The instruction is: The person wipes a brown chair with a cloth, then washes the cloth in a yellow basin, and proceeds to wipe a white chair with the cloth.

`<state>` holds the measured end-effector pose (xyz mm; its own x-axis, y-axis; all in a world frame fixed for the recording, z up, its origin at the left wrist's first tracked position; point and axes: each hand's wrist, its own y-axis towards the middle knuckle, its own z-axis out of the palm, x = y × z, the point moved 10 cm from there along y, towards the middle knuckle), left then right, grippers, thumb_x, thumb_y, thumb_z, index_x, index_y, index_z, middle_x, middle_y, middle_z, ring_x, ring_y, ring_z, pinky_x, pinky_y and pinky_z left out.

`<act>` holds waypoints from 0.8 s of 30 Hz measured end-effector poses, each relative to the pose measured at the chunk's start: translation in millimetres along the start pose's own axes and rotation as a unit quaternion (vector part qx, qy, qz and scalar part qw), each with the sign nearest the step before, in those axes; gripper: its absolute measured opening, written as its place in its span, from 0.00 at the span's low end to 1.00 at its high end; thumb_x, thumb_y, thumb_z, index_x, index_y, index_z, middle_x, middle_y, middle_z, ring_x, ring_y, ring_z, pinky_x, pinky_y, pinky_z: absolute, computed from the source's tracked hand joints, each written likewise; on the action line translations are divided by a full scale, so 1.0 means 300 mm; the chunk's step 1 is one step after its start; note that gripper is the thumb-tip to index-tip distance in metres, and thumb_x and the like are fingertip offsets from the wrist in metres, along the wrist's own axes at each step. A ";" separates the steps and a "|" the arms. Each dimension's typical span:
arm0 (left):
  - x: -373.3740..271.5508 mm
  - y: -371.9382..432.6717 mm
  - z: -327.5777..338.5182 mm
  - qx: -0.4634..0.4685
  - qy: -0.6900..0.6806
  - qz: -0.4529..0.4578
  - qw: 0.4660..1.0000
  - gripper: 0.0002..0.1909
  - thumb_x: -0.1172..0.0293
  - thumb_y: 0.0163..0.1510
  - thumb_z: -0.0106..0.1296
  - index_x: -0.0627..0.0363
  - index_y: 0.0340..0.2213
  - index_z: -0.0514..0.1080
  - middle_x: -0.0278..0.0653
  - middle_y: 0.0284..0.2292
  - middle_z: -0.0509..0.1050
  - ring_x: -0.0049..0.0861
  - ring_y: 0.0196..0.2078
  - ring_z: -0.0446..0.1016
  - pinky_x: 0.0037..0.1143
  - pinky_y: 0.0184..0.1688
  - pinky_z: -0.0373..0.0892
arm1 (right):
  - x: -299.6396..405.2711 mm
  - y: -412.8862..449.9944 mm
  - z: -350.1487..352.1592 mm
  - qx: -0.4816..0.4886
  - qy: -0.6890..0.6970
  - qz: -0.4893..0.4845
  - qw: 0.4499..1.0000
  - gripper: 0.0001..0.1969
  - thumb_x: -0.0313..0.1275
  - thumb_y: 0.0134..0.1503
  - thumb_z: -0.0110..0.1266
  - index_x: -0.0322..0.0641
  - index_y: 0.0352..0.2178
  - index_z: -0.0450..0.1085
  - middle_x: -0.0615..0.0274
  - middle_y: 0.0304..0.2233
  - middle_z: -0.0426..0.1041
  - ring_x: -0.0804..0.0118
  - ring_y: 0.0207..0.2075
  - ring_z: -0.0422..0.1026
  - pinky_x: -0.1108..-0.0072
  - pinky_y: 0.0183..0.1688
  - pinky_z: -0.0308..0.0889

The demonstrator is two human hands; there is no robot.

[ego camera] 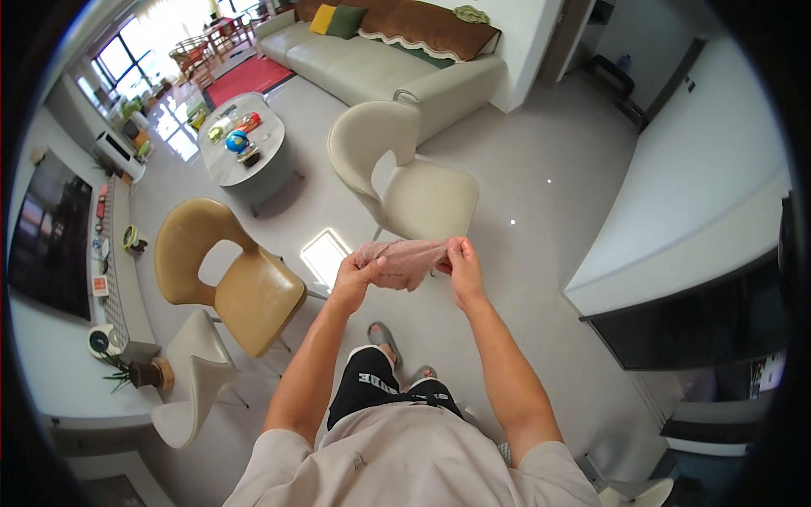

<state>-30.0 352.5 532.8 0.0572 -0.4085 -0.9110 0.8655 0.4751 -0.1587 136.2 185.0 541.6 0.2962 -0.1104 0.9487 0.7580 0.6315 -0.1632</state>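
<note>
A pink cloth [408, 263] is stretched between my two hands in front of my body, above the floor. My left hand [356, 279] grips its left end, with the thumb lying on top. At the other end, my right hand [466, 269] pinches the cloth between thumb and fingers. The lower edge of the fabric hangs loose and uneven. Just beyond the cloth stands a cream chair [431, 193], and a tan chair [260, 298] is to the left of my left hand.
A white chair [199, 374] stands at lower left near a potted plant [146, 374]. Farther off are an oval coffee table [269, 149] holding a small globe [237, 141], and a long sofa [336, 57]. A television [54, 234] hangs on the left wall. Glossy tiles [532, 266] cover the floor.
</note>
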 end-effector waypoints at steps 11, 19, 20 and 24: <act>0.049 0.410 -0.447 -0.055 0.055 -0.028 0.997 0.23 0.68 0.60 0.67 0.60 0.54 0.73 0.35 0.48 0.79 0.24 0.48 0.78 0.28 0.54 0.73 | -0.078 0.599 0.010 -0.063 -0.016 0.066 0.996 0.10 0.40 0.77 0.45 0.49 0.45 0.65 0.70 0.38 0.71 0.76 0.35 0.69 0.77 0.38 0.68; -0.193 0.812 -0.676 -0.164 0.108 0.024 0.980 0.15 0.64 0.66 0.61 0.66 0.43 0.78 0.31 0.31 0.78 0.17 0.33 0.73 0.24 0.38 0.72 | -0.035 1.068 0.256 -0.009 -0.058 0.013 0.998 0.11 0.39 0.77 0.45 0.43 0.45 0.65 0.66 0.42 0.73 0.74 0.40 0.73 0.75 0.43 0.73; -0.242 0.869 -0.678 -0.167 0.075 0.049 0.982 0.15 0.64 0.66 0.61 0.67 0.44 0.78 0.32 0.30 0.78 0.18 0.32 0.73 0.24 0.38 0.71 | 0.000 1.151 0.295 0.007 -0.055 -0.020 0.998 0.11 0.38 0.76 0.46 0.41 0.49 0.65 0.65 0.43 0.74 0.74 0.42 0.74 0.75 0.44 0.73; -0.392 1.069 -0.809 -0.235 0.041 0.096 0.966 0.18 0.63 0.68 0.59 0.62 0.51 0.76 0.33 0.34 0.79 0.18 0.35 0.74 0.22 0.38 0.70 | 0.137 1.471 0.592 0.115 0.013 -0.129 0.985 0.21 0.35 0.75 0.50 0.36 0.63 0.63 0.57 0.54 0.74 0.65 0.51 0.75 0.71 0.55 0.72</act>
<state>120.1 742.0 496.6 0.1382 -0.2240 -0.9647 0.5204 0.8452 -0.1217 379.6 595.4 556.8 0.1281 -0.3087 0.9425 0.6595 0.7363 0.1515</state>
